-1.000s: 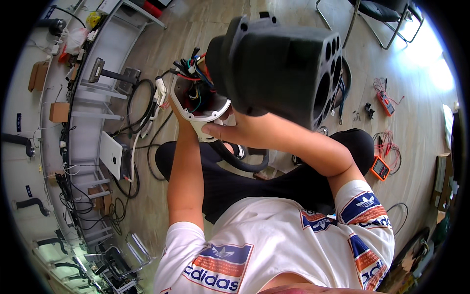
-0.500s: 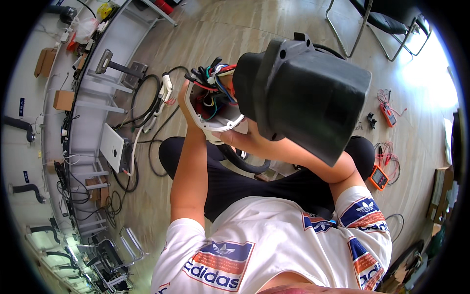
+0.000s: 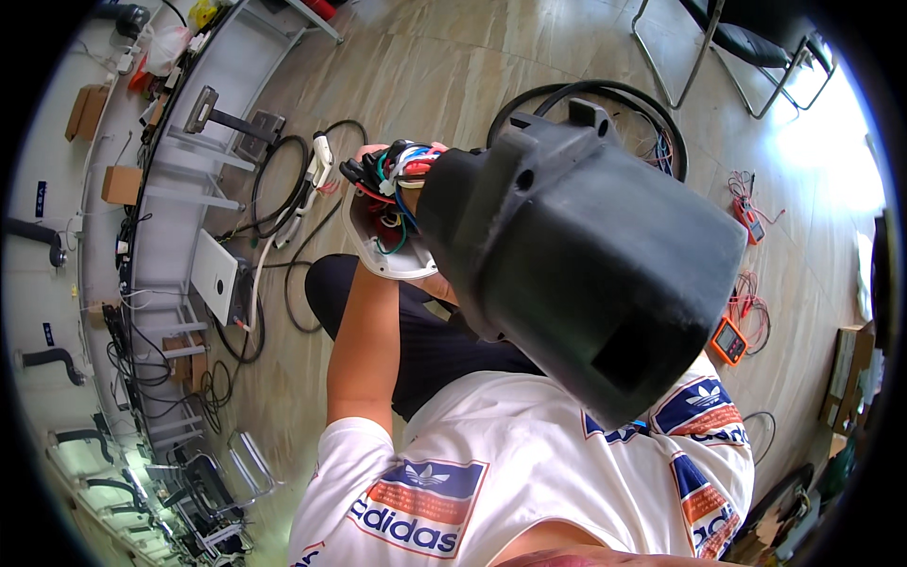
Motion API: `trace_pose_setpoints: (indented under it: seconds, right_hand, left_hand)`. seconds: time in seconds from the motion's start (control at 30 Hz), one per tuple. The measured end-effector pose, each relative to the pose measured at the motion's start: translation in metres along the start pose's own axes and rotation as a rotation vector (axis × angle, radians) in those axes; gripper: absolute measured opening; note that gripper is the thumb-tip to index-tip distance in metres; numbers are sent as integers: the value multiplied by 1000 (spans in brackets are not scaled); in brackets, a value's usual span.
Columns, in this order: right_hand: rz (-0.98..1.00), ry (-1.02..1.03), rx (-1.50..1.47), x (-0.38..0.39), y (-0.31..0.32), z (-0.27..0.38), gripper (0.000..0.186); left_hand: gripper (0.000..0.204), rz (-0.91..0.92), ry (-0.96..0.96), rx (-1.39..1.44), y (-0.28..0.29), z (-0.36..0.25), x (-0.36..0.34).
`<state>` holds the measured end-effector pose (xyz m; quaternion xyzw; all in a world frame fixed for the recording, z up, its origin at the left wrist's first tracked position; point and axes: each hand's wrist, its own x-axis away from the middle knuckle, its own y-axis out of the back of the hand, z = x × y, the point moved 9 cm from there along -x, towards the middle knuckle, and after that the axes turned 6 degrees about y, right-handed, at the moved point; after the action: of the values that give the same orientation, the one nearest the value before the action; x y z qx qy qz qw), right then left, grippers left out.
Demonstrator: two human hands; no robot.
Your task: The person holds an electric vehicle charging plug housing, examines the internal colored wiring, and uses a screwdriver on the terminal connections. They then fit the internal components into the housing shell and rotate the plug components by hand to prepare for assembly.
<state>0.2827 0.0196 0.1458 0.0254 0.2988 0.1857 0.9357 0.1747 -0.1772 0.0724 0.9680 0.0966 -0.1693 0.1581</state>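
Observation:
A large black plastic housing [image 3: 605,255] hangs tilted in front of me, its square body toward my right shoulder. A bundle of coloured wires [image 3: 406,168] runs from its narrow end into a whitish open shell [image 3: 402,265]. My left hand [image 3: 371,149] is wrapped round the shell's outer side, mostly hidden behind it; fingertips show at the far rim. My right hand [image 3: 436,286] shows only as a strip of skin at the shell's near edge; its fingers and forearm are hidden by the housing. Black tips cap some wire ends.
On the floor lie a coiled black cable [image 3: 666,109], a white charging plug [image 3: 323,156] with cable, a red meter [image 3: 749,222] and an orange meter [image 3: 729,340] with leads. A workbench [image 3: 165,246] curves along the left. A chair [image 3: 746,42] stands far right.
The black housing has swung nearer and down to the right, now covering my right forearm. The shell and wires have shifted slightly left. A coiled cable behind the housing has come into view.

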Motion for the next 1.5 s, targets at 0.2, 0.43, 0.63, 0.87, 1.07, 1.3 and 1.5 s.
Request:
trace_pose_setpoints:
  seconds: [0.2,0.43,0.63,0.87,1.07,1.3,1.5]
  right_hand:
    - [7,12,-23,2,-5,7,75]
    - [-10,46,-103,-1,-7,18,79]
    - [-18,-69,-416,3,-5,-5,61]
    - [-124,-177,-518,1,15,-51,75]
    - [-303,-310,-597,0,37,-63,108]
    - [-523,-460,-638,8,68,-77,102]
    - [-528,-418,-661,12,80,-94,103]
  left_hand:
    - [15,-26,-8,8,11,-1,7]
    - [14,-92,-62,-61,14,-28,14]
    - [22,-125,-236,-274,24,-45,28]
    - [25,-186,-141,-287,20,-55,37]
    - [32,-166,-110,-270,9,-77,49]
    - [38,-108,-71,-84,-7,-83,64]
    - [40,-60,-111,-110,-15,-91,78]
